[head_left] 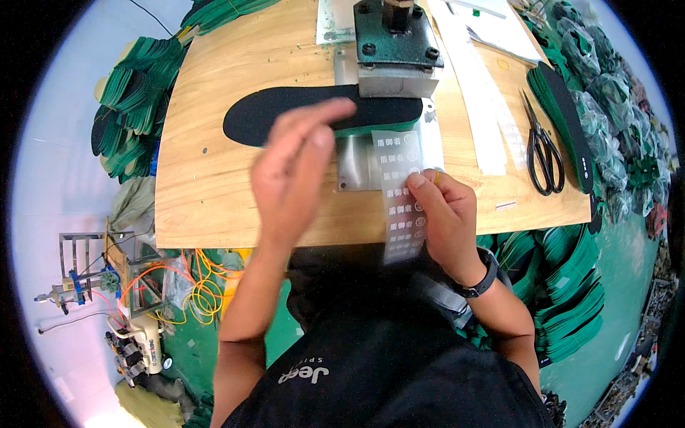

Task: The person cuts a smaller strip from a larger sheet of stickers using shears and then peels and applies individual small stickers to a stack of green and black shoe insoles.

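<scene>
On pale wooden bench point(207, 192), black-topped, green-edged insole point(265, 105) lies crosswise, right end partly hidden by rectangular steel press block point(398, 83), right half over shiny metal base plate point(360, 167), presumably for firm backing. Right hand point(449, 210): grip closed on right edge of translucent strip with white print point(397, 201), thumb and finger pinching; edge hold likely leaves most print uncovered, strip straight. Insole lies beyond this grip, just past strip's far end. Left hand point(291, 167): blurred, grip open, nothing held, fingers over insole's middle; whether touching, cannot tell.
</scene>
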Action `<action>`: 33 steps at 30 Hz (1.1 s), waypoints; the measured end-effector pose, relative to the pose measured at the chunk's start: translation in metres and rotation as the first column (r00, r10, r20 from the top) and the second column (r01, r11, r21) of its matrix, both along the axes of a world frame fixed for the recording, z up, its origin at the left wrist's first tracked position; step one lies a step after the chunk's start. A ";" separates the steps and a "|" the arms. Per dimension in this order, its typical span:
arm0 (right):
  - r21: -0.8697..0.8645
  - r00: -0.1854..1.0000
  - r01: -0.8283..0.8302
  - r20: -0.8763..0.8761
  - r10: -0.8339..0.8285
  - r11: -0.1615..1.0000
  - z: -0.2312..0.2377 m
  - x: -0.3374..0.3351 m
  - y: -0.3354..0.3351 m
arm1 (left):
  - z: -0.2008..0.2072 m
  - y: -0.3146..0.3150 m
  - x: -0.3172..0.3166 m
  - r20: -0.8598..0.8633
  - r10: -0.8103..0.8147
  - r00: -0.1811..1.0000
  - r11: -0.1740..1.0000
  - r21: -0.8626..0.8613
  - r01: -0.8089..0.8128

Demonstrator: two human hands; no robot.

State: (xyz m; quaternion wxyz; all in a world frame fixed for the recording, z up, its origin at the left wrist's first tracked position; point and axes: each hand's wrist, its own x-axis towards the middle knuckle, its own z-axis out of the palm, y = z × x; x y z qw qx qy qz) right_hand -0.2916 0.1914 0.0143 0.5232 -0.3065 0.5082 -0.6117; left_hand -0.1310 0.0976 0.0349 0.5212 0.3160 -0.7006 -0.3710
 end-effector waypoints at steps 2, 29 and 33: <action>0.086 1.000 -0.006 0.022 0.004 0.996 0.000 -0.006 -0.012 | 0.008 -0.039 0.017 0.224 0.080 0.971 0.987 -0.155 -0.046; 0.124 0.978 0.058 0.194 -0.081 0.991 -0.003 -0.003 -0.061 | -0.003 -0.092 0.014 0.766 0.035 0.642 0.944 -0.237 0.231; 0.148 0.984 0.057 0.160 -0.080 0.987 -0.005 -0.006 -0.064 | 0.001 -0.092 0.013 0.778 -0.023 0.628 0.959 -0.159 0.233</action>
